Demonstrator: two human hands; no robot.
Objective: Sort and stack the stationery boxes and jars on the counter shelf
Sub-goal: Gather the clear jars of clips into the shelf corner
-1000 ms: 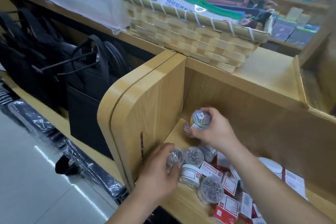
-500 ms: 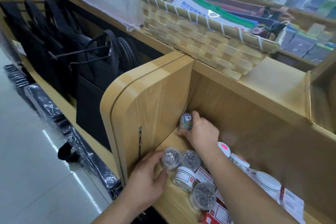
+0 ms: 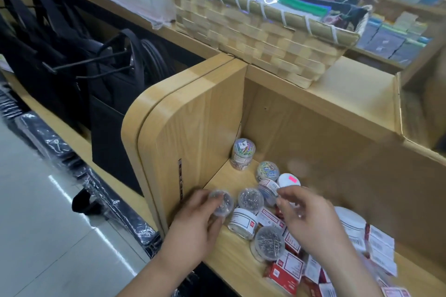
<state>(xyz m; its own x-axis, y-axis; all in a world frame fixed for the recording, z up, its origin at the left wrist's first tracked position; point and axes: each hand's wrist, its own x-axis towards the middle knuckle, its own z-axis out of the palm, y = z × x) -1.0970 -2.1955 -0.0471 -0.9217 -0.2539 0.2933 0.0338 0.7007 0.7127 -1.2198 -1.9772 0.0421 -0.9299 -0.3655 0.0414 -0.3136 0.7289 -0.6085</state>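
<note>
black bags [image 3: 72, 60]: hang at 9 o'clock, outside the shelf; soft dark fabric with thin strap handles; play no part in the sort.
side panel [image 3: 193, 128]: closes the shelf on the left; pale wood-grain laminate with a rounded top corner; serves as a backstop for stacked jars.
left hand [image 3: 195, 224]: curls round the clear jar [image 3: 220, 201] at 7 o'clock, just beside the side panel; judged ready to carry it toward the corner stack.
clear jar: small, round, transparent plastic, filled with silver metal clips; smooth wall, likely slippery, hence the wrap-round grip.
corner stack [image 3: 242, 154]: stands upright at 12 o'clock of the shelf floor [image 3: 231, 260], tucked into the corner for support on two sides; holds coloured clips, wears a paper label band; appears two jars high.
silver-clip jar [image 3: 251, 200]: sits between the hands, lid up, unsorted.
pin jar [image 3: 269, 243]: lies at 6 o'clock among the boxes; clear lid, dark pins.
coloured-clip jar [image 3: 267, 171]: tilts at 1 o'clock, near the corner stack; probable next candidate.
white-lidded jar [image 3: 288, 179]: opaque lid with a pink sticker.
right hand [image 3: 311, 222]: bends toward a labelled jar [image 3: 268, 190]; motion-blurred; cannot tell whether pinching or merely near.
boxes [image 3: 287, 270]: heap askew at 5 o'clock; red-and-white card, flat faces, suited to stacking.
</note>
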